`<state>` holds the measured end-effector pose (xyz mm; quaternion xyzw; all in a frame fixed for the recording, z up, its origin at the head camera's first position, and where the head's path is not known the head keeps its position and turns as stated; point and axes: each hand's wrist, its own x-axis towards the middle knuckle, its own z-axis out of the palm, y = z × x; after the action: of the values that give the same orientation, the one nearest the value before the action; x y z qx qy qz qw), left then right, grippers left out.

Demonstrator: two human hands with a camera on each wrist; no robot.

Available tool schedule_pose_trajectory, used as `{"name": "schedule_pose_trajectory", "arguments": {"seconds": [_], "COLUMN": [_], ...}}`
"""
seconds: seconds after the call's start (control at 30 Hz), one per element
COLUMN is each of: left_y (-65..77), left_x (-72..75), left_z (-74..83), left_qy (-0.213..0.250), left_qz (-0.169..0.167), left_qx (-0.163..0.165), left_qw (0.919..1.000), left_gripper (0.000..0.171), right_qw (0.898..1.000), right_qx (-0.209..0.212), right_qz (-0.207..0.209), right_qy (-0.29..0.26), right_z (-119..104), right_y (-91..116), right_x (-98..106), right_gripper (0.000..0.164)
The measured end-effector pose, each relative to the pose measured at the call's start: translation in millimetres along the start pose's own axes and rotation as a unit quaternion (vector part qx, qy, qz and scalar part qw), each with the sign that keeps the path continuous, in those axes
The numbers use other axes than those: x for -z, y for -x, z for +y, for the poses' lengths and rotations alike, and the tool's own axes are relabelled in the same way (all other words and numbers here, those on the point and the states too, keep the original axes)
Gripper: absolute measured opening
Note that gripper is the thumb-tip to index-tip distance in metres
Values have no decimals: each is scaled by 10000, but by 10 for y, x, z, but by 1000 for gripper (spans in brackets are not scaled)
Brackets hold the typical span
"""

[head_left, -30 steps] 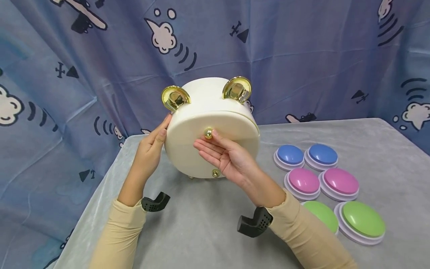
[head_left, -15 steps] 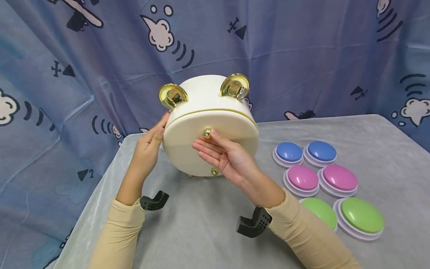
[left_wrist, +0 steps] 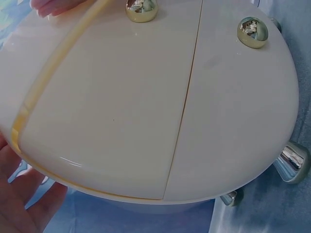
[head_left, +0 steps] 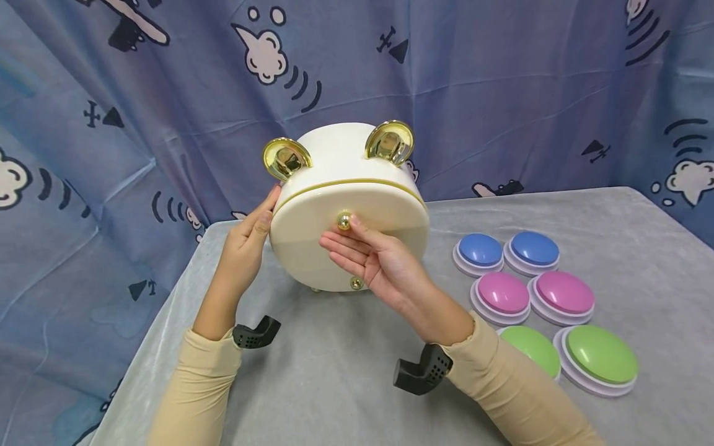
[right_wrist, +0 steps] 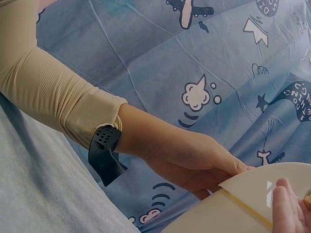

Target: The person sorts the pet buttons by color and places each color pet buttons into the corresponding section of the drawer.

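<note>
A cream, rounded storage box (head_left: 309,251) with gold ears (head_left: 390,142) stands in front of me in the head view. My left hand (head_left: 245,238) rests against its left side, fingers fairly straight, thumb near the front edge. With its palm turned up, my right hand (head_left: 385,263) holds the upper gold knob (head_left: 343,221) between thumb and index finger, other fingers extended below. A lower knob (left_wrist: 252,33) sits past the seam (left_wrist: 182,114) in the left wrist view. A gold line (head_left: 357,181) runs along the front panel's top edge.
On the grey-covered table (head_left: 323,371), at right, stand blue (head_left: 481,249), pink (head_left: 504,293) and green (head_left: 599,353) push buttons in pairs. My right forearm partly covers one green button. A patterned blue curtain (head_left: 474,111) hangs close behind the box.
The gold line along the front panel's top edge, mostly hidden a second ago, now shows across its width. Both hands keep their places on the box; the view has shifted slightly.
</note>
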<state>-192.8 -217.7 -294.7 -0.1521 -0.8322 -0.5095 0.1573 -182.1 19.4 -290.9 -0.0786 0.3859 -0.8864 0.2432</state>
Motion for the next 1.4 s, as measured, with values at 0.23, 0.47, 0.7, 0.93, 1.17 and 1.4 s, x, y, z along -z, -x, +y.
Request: {"name": "schedule_pose_trajectory", "arguments": {"seconds": [0.23, 0.47, 0.7, 0.93, 1.17, 1.4], "left_y": [-3, 0, -7, -16, -25, -26], "left_x": [2, 0, -3, 9, 11, -11], "left_z": [10, 6, -8, -4, -34, -23], "left_qy": [41, 15, 18, -94, 10, 169], "left_qz": [-1, 21, 60, 78, 102, 72], "left_qx": [18, 50, 49, 101, 31, -71], "left_qw": [10000, 10000, 10000, 9999, 9999, 9998], "left_gripper": [43, 43, 43, 43, 43, 42], "right_qw": [9999, 9998, 9998, 9997, 9994, 9992], "right_qx": [33, 59, 98, -103, -221, -366], "right_qz": [-63, -70, 87, 92, 105, -2], "right_qy": [91, 177, 171, -196, -263, -135], "right_z": [0, 13, 38, 52, 27, -1], "right_y": [25, 47, 88, 108, 109, 183], "right_x": [2, 7, -38, -58, -63, -9], "right_gripper": [32, 35, 34, 25, 25, 24]}}
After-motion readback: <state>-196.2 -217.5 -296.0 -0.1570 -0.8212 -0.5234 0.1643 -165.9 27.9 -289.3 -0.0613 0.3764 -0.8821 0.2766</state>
